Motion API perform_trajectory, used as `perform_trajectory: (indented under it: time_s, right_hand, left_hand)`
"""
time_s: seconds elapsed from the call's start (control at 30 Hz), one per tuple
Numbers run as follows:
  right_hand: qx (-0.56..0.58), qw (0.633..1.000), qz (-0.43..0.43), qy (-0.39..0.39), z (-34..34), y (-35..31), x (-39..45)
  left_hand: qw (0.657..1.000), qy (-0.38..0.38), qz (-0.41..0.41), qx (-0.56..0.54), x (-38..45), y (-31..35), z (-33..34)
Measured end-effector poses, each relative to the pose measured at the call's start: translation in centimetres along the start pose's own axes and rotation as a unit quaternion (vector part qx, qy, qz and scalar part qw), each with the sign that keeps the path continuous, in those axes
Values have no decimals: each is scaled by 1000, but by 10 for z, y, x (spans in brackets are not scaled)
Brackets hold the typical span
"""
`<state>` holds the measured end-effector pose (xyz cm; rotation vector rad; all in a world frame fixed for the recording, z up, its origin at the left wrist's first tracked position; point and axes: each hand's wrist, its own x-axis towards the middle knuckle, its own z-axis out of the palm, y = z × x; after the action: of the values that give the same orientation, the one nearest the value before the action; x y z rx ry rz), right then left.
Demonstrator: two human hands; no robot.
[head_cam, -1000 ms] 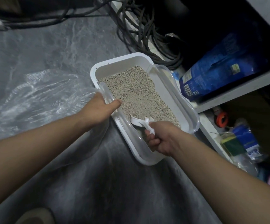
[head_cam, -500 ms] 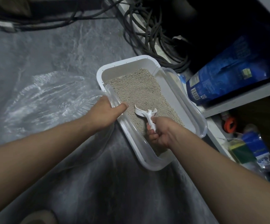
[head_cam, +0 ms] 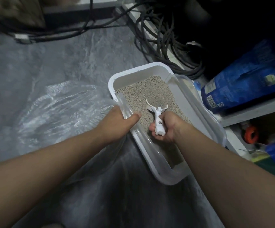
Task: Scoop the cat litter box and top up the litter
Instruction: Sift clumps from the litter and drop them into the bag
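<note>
A white litter box (head_cam: 134, 74) with a clear plastic rim stands on the grey floor, filled with beige litter (head_cam: 151, 91). My left hand (head_cam: 118, 120) grips the box's left rim, thumb inside over the litter. My right hand (head_cam: 166, 129) holds the handle of a white scoop (head_cam: 156, 111) over the litter, palm turned up. The scoop's head points away from me and sits in the litter at mid-box. A blue bag (head_cam: 247, 79), possibly litter, lies on a low shelf to the right.
A clear plastic bag (head_cam: 57, 111) lies crumpled on the floor left of the box. Black cables (head_cam: 159, 40) coil behind the box. Small items, including an orange roll (head_cam: 250, 134), sit under the shelf at right.
My right hand pushed the scoop forward from the box's near end toward its middle and rolled palm-up. The left hand stayed on the rim.
</note>
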<state>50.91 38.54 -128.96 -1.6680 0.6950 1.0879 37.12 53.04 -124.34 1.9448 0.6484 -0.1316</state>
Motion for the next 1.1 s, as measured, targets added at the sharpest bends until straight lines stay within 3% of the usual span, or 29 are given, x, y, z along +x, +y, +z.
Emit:
perform_trajectory:
  time_s: [0.13, 0.3, 0.63, 1.1]
  right_hand:
    - [33, 999, -27, 3, 4, 2, 1]
    - [-24, 991, -127, 43, 7, 20, 4]
    - [42, 970, -224, 82, -6, 58, -20]
    - [-53, 941, -320, 97, -3, 68, -51]
  left_hand:
    - [1000, 2, 10, -12, -2, 0, -3]
    - [1000, -7, 6, -1, -1, 2, -4]
    - [1000, -16, 14, -15, -1, 2, -7]
    - [1000, -23, -5, -12, -8, 5, -7]
